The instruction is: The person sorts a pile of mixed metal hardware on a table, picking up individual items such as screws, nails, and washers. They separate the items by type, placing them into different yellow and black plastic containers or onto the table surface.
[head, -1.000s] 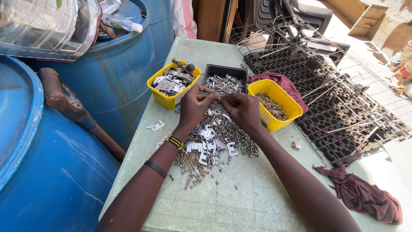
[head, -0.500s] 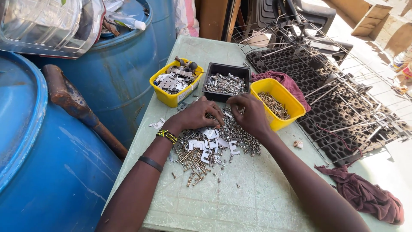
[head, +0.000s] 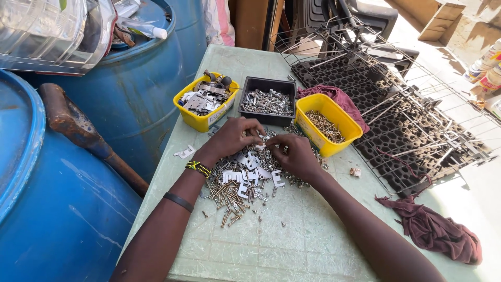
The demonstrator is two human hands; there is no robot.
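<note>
A heap of mixed screws, nuts and small metal brackets (head: 241,183) lies on the pale green table (head: 292,245). My left hand (head: 231,137) and my right hand (head: 294,155) both rest on the far edge of the heap, fingers curled into the pieces, fingertips almost meeting. What each pinches is too small to tell. Just beyond the hands stand three bins: a yellow one with flat brackets (head: 204,100), a black one with nuts and bolts (head: 267,101), and a yellow one with thin screws (head: 326,125).
Blue barrels (head: 62,209) crowd the left side, with a rusty-headed tool (head: 78,130) leaning between them. Black perforated trays and a wire rack (head: 402,109) fill the right. A maroon rag (head: 438,230) lies at the table's right edge, another (head: 339,96) behind the yellow bin.
The view shifted slightly. Both hands stay at the far edge of the heap, sliding a little toward me, fingers working among the pieces.
</note>
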